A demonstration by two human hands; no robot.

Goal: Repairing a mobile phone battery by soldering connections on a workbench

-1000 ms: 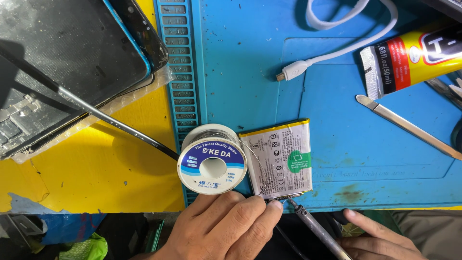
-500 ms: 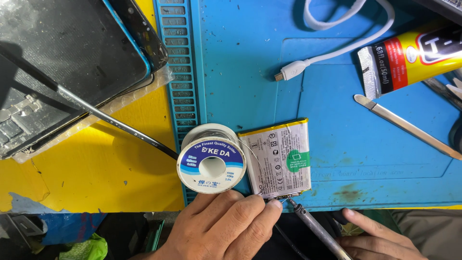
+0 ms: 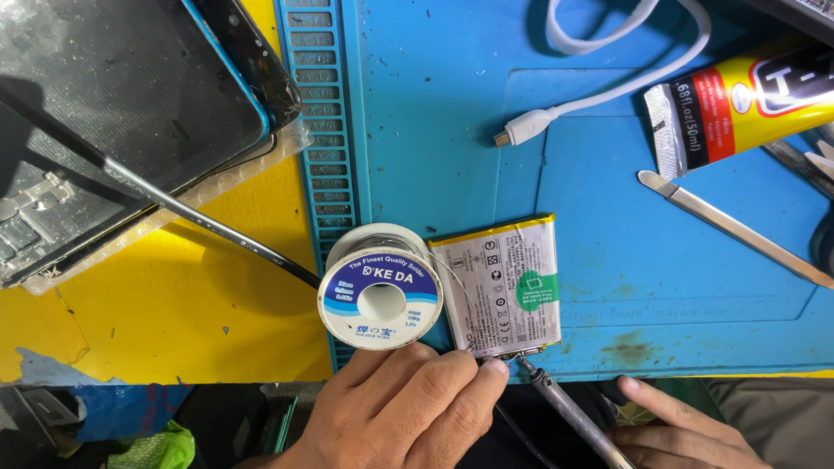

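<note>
A flat silver phone battery (image 3: pixel 504 282) with a yellow edge lies on the blue work mat (image 3: pixel 608 174). A spool of solder wire (image 3: pixel 380 291) sits touching its left side. My left hand (image 3: pixel 408 412) is at the bottom centre, fingertips pinching the thin solder wire at the battery's lower edge. The tip of a soldering iron (image 3: pixel 556 399) touches that same lower edge by the connector. Its shaft runs down right to my right hand (image 3: pixel 686 426), which grips it at the frame's bottom.
An opened dark phone (image 3: pixel 113 113) rests on a clear tray at the upper left, with a thin black rod (image 3: pixel 208 226) across the yellow table. A white cable plug (image 3: pixel 530 126), a yellow glue tube (image 3: pixel 738 100) and a metal pry tool (image 3: pixel 730 226) lie on the mat's right.
My left fingertips have crept slightly right along the battery's lower edge. The iron tip stays at the connector, and nothing else has moved.
</note>
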